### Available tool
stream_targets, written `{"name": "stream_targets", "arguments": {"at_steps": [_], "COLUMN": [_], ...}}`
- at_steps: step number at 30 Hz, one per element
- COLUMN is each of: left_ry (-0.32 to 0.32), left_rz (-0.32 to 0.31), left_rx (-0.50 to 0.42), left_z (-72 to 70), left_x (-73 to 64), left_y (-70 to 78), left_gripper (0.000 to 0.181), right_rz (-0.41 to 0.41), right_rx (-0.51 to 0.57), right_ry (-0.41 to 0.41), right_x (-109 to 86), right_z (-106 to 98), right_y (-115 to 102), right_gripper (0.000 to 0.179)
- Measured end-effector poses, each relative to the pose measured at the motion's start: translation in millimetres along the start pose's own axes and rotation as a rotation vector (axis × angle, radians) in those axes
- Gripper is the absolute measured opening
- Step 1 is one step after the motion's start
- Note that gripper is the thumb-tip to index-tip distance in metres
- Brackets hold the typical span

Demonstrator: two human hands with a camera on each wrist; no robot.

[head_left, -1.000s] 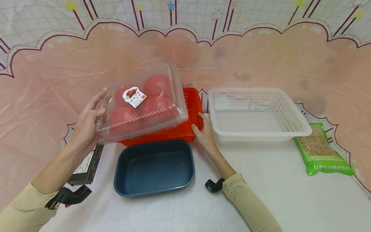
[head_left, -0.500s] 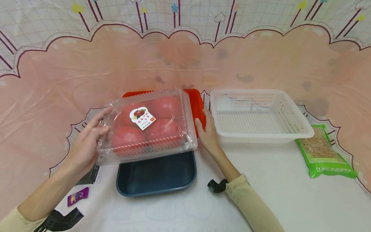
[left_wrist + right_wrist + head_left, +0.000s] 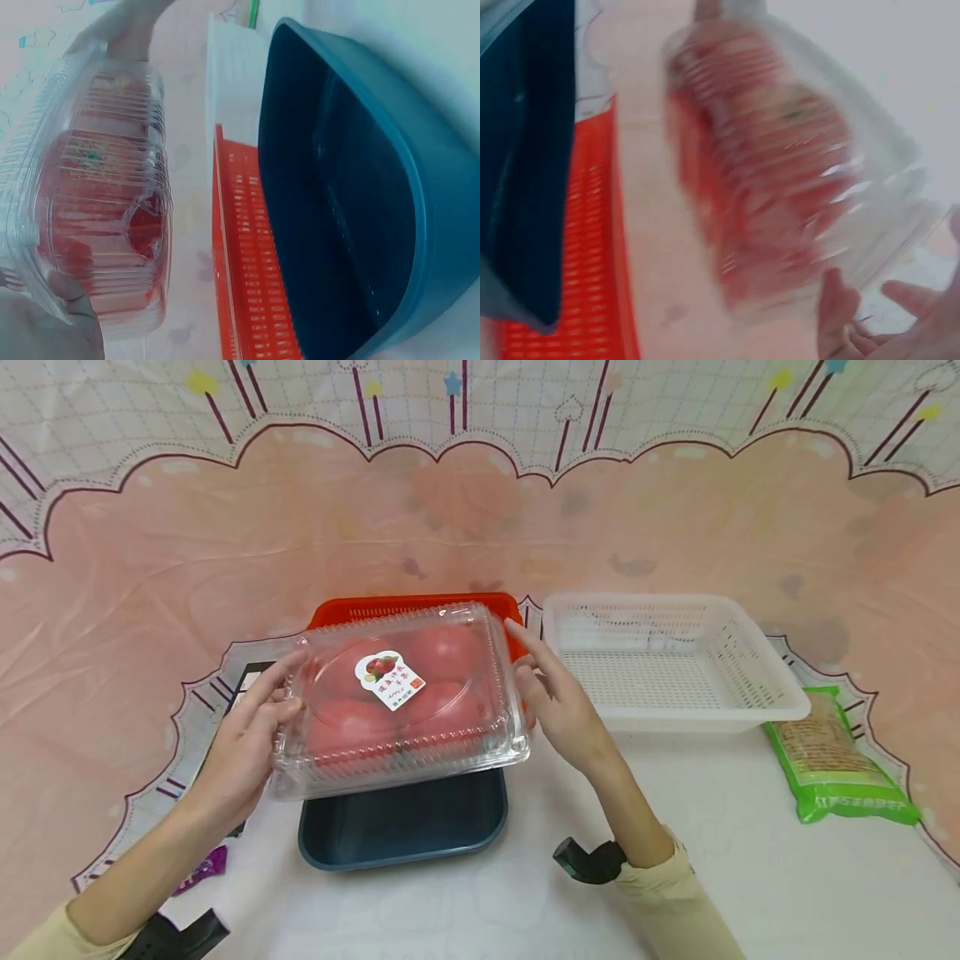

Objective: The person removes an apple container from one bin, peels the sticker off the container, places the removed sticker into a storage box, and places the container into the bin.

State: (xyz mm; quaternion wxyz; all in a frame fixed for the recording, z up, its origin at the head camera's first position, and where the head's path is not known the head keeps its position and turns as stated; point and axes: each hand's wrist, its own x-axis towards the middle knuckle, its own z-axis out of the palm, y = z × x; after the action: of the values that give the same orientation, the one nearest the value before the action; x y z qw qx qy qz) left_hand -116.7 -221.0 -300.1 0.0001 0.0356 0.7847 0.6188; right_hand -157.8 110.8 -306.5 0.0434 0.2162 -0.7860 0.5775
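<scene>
1. Clear plastic clamshell box of red tomatoes (image 3: 401,697) is hovering above the dark blue oval tray (image 3: 405,818).
2. The left hand (image 3: 251,739) is gripping its left end.
3. The right hand (image 3: 558,706), fingers straight, is touching its right end beside the red slotted basket (image 3: 408,606).

White slotted basket (image 3: 667,660) sits on table (image 3: 750,877). Green packet (image 3: 836,760) just right of basket. Dark box (image 3: 243,681), partly hidden, and small purple wrapper (image 3: 202,867), possibly a sachet, well left of basket.
</scene>
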Motion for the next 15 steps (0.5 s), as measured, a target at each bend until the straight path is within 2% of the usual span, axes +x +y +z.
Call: {"name": "stream_targets", "arguments": {"at_steps": [2, 4, 6, 8, 11, 15], "left_ry": [0.012, 0.023, 0.030, 0.034, 0.018, -0.009], "left_rz": [0.003, 0.038, 0.095, 0.158, 0.210, 0.195], "left_rx": [0.063, 0.147, 0.230, 0.289, 0.300, 0.272], "left_z": [3.8, 8.5, 13.8, 19.5, 26.1, 33.4], "left_x": [-3.0, -7.1, -12.1, -17.2, -24.0, -28.9], "left_y": [0.2, 0.4, 0.9, 1.9, 4.5, 8.4], "left_gripper": [0.048, 0.048, 0.049, 0.049, 0.049, 0.049], "right_rz": [0.001, 0.015, 0.034, 0.057, 0.060, 0.057], "right_rx": [-0.034, -0.059, -0.025, 0.020, 0.103, 0.088], "right_ry": [-0.054, -0.077, -0.072, -0.033, 0.029, 0.072], "right_x": [-4.4, -6.9, -8.2, -9.9, -14.0, -24.2], "right_z": [-1, 0, 2, 4, 4, -3], "right_y": [-6, -10, -12, -12, -13, -14], "right_gripper": [0.059, 0.064, 0.066, 0.065, 0.062, 0.061]}}
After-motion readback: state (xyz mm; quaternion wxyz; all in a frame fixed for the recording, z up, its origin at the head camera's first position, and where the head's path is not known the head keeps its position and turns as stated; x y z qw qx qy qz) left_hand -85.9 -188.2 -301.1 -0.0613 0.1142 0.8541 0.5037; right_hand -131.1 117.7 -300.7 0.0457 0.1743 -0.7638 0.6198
